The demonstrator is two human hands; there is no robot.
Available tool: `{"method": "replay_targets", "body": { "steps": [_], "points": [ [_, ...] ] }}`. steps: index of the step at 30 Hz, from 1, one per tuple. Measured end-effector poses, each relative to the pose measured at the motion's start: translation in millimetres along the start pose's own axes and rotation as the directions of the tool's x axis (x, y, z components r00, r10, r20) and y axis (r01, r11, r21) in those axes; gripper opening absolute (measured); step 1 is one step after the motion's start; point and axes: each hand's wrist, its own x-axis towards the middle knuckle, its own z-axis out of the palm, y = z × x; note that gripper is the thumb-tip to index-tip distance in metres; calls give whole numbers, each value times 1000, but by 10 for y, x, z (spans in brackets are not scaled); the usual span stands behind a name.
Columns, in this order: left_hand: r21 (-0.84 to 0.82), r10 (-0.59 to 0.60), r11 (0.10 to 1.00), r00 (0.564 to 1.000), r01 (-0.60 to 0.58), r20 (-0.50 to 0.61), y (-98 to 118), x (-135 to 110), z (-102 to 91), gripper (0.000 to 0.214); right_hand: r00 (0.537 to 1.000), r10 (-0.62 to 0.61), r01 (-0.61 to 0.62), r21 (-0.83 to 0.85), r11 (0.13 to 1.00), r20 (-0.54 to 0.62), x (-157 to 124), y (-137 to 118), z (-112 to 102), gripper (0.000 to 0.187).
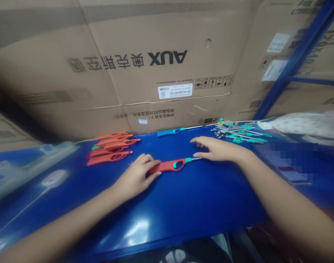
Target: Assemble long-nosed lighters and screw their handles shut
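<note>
My left hand [139, 174] grips the handle end of a red gas lighter [167, 166] with a green trigger and a thin metal tube that points right. My right hand [215, 148] hovers by the tube's tip, thumb and fingers apart; whether it touches the tip I cannot tell. Behind the two hands lies a blue gas lighter [169, 132], also with its tube to the right. Several orange-red lighter handles [109, 157] rest in a pile left of my left hand. Beyond my right wrist, metal tubes with green parts [243, 134] lie in a loose heap.
A blue table [167, 208] carries everything. Large cardboard boxes [123, 84] stand along its back edge. At the left are a white oval device [55, 178] with a cable and a pale strip-like object [46, 160]. A flat, partly blurred item [282, 166] and whitish cloth [298, 124] are on the right.
</note>
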Motion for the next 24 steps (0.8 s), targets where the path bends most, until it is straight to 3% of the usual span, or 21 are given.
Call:
{"method": "replay_targets", "body": {
  "steps": [5,8,14,19,24],
  "points": [
    [34,61,998,998,-60,-16,-167,415,-16,31,976,-33,23,-48,999,-214,21,10,-10,48],
    [39,70,997,997,-69,-26,-321,728,36,31,961,-89,75,-65,995,-260,39,-11,22,45],
    [32,63,998,997,-62,-38,-664,1134,147,28,992,-90,86,-45,995,-88,66,-55,171,49],
    [61,51,997,998,-49,-48,-920,1220,193,30,995,-96,96,-57,994,-4,82,-135,215,45],
    [102,83,992,995,-77,-53,-992,1217,212,29,996,-82,85,-66,994,38,71,-220,217,47]
  ]
}}
